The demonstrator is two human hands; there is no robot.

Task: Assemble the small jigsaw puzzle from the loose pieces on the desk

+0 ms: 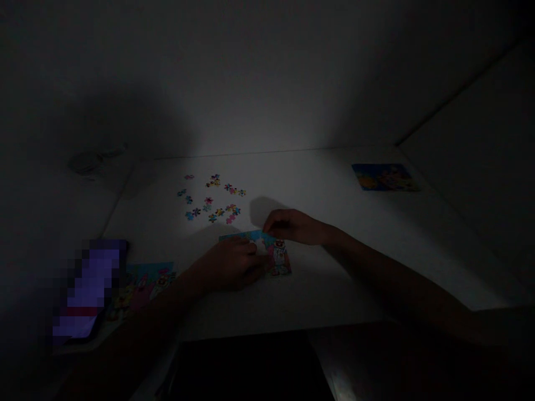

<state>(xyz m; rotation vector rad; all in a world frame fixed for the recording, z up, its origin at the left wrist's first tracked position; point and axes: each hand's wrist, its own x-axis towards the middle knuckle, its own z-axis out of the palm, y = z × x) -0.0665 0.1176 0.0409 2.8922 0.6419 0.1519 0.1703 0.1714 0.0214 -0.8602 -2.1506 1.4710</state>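
The partly assembled jigsaw puzzle lies near the front edge of the white surface, a little right of centre, with bright blue and pink pieces showing under the dim light. The left hand rests flat across its lower left part, its fingers lying over the pieces and slightly curled, neither clenched nor visibly grasping anything. The right hand comes in from 3 o'clock and reaches the puzzle's top edge, its fingers bunched together and touching the puzzle. The dark makes it impossible to tell whether they are pinching a single piece.

At about 10 o'clock from the puzzle, the loose jigsaw pieces lie scattered in a loose cluster, apart from the hands. At about 2 o'clock, well apart, lies a colourful picture card. At about 8 o'clock, just past the left forearm, lies a printed picture sheet, with a pixelated purple rectangle partly beside it.
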